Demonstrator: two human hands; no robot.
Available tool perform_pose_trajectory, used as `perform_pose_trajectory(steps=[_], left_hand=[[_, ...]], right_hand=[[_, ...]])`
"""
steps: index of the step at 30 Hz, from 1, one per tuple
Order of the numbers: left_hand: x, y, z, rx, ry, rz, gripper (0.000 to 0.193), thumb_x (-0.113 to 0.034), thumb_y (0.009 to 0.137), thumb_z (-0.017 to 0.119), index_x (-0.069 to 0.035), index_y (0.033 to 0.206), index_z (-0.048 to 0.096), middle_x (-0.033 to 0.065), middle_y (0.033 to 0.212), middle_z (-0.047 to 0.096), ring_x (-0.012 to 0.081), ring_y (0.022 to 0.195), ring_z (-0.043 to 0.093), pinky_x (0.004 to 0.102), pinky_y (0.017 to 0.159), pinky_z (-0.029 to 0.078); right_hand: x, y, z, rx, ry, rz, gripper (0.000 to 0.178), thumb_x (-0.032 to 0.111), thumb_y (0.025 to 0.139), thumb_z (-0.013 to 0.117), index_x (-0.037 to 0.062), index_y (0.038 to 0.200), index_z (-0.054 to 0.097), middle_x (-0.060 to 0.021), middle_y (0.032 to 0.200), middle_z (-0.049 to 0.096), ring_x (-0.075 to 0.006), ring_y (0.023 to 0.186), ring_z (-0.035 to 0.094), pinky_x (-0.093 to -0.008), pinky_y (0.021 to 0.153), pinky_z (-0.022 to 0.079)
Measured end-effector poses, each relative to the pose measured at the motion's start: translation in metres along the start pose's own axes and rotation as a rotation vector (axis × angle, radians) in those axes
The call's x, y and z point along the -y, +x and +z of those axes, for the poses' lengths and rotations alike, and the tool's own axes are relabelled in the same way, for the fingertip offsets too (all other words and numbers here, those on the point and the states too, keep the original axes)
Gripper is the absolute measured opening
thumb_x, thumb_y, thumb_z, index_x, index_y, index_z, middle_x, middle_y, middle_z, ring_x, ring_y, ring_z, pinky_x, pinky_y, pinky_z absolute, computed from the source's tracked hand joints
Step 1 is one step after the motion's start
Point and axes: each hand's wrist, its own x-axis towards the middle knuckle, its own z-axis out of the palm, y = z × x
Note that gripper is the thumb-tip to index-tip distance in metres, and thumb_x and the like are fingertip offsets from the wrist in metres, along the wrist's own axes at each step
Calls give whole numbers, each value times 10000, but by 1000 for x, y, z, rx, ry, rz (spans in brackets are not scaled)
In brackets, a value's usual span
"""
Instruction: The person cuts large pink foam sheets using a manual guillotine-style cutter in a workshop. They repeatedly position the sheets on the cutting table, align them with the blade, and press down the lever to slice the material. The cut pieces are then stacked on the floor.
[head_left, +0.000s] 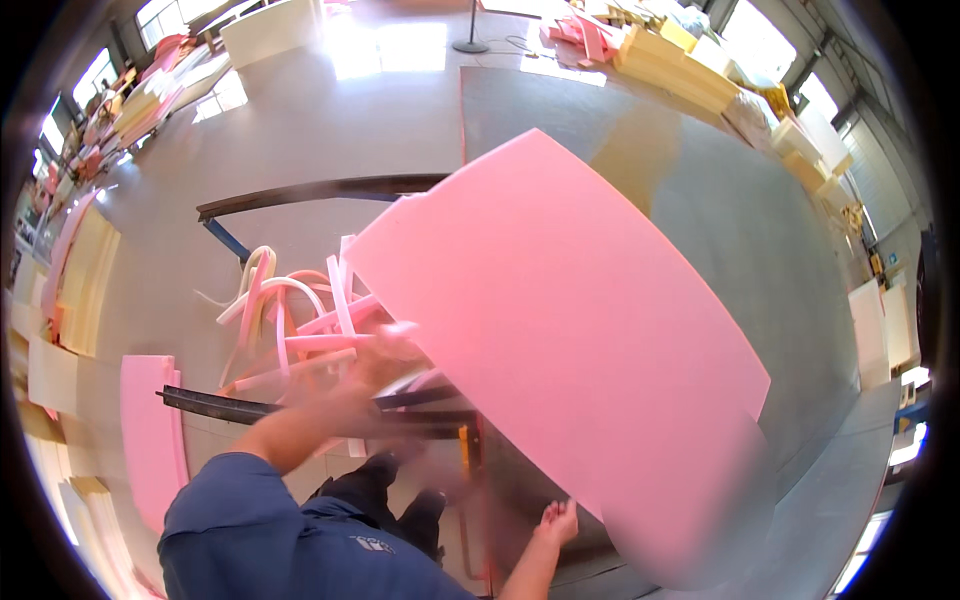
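A large pink foam sheet (570,330) stretches slantwise in front of me, over the grey table surface. My left hand (385,362) is smeared by motion beside the sheet's left edge, close to loose foam strips; whether it grips anything cannot be made out. My right hand (558,522) is at the sheet's near edge with its fingers curled in. What those fingers hold, if anything, is hidden. Pink and white foam strips (300,305) lie tangled to the left of the sheet, between two dark metal rails.
One metal rail (320,190) runs on the far side, another rail (230,404) nearer me. A stack of pink foam boards (150,430) stands at the left. The grey table (760,230) extends to the right. Yellow foam blocks (680,75) are piled at the back right.
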Motion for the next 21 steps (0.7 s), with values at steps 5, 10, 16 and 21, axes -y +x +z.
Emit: perform_pose_trajectory(steps=[5,10,16,21], left_hand=[[136,25,-157,-160,681,-292,763,-369,785,693,-24,1365,337,188,1289,338,325,1187,311,420,1014,266],[105,48,-85,301,739,-202,1158,-449,662,817,-10,1523,179,257,1575,180,402,1479,138,492,1215,107],[23,87,29,370,632,756,922,-344,665,805,-131,1465,400,156,1558,325,379,1446,274,509,1187,223],[-107,104,16,25,177,790,547,-36,706,680,-69,1250,634,165,1238,652,330,1111,647,405,920,544]], right_hand=[[30,27,1,-39,398,-102,464,328,948,595,20,1287,523,-132,1176,604,-272,1033,612,-408,814,554],[104,53,16,151,502,-99,487,373,943,531,80,1332,515,-112,1309,583,-295,1169,576,-457,927,513],[363,-43,101,270,111,-768,434,64,751,625,41,1180,564,-78,1046,601,-231,930,608,-365,784,530],[552,-252,191,110,-119,-1560,183,145,810,674,48,952,614,-11,794,564,-103,565,467,-281,457,343]])
